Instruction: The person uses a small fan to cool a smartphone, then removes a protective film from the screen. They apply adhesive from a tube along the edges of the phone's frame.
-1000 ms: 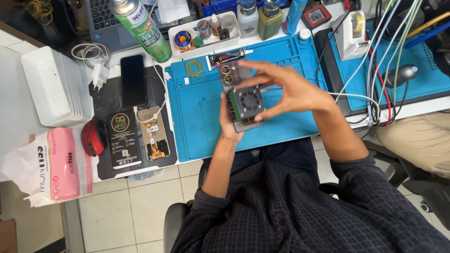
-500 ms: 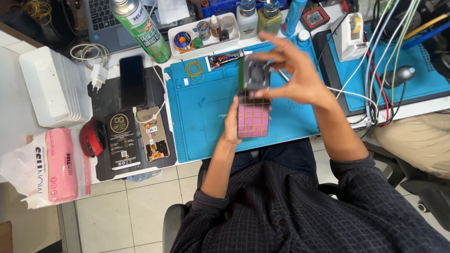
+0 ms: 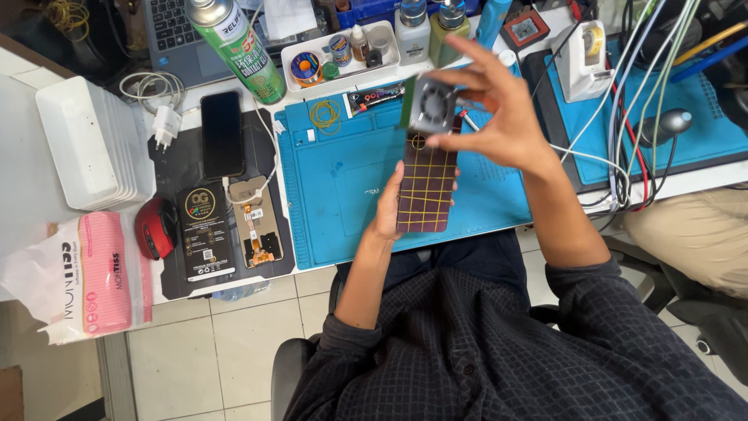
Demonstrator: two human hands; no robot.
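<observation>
Above a blue mat point(image 3: 335, 179) on the surface, the left hand point(image 3: 387, 209) grips a dark phone point(image 3: 427, 185) wrapped in yellow bands. The right hand point(image 3: 499, 117) pinches a small square fan point(image 3: 433, 103) at its top end. Pinched so lightly, the fan could slip and fall.

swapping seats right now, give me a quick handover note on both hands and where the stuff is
Left hand: holds a dark phone bound with yellow rubber bands, upright above the blue mat.
Right hand: pinches a small square fan unit at the phone's top end.
Nearby: spare rubber bands on the mat, an opened phone on the black mat to the left.
Done: the bands are on.
Left: fan unit not set down; whether it is fixed to the phone is unclear.
</observation>
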